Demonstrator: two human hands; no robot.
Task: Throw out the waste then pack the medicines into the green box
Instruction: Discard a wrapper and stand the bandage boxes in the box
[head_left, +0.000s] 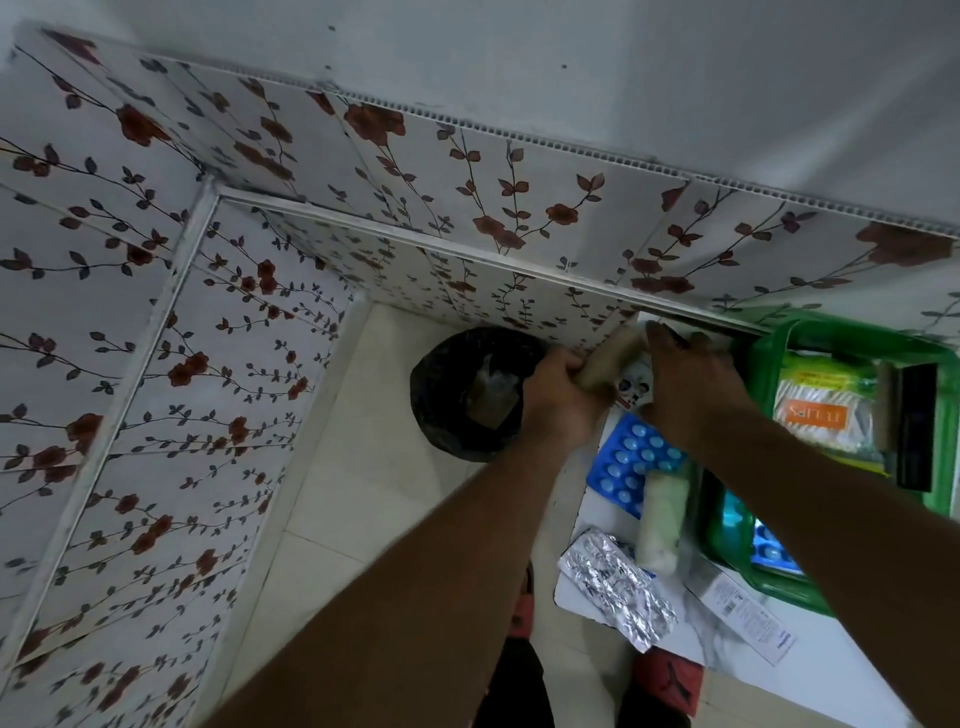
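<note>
My left hand (558, 400) grips the lower end of a tan cardboard roll (613, 358) at the far left corner of the white table (810, 670). My right hand (691, 379) rests over a small printed packet (631, 389) beside the roll; whether it grips it is unclear. A black-lined bin (457, 410) stands on the floor just left of my left hand. The green box (769, 379) sits at the right and holds several packs. A blue blister pack (634, 462), a white bandage roll (662, 519), a foil strip (618, 587) and a white carton (743, 618) lie on the table.
Floral wall panels (156, 364) enclose the corner on the left and behind the table. The tiled floor (358, 499) runs between wall and table. My feet in red footwear (667, 680) show below the table edge.
</note>
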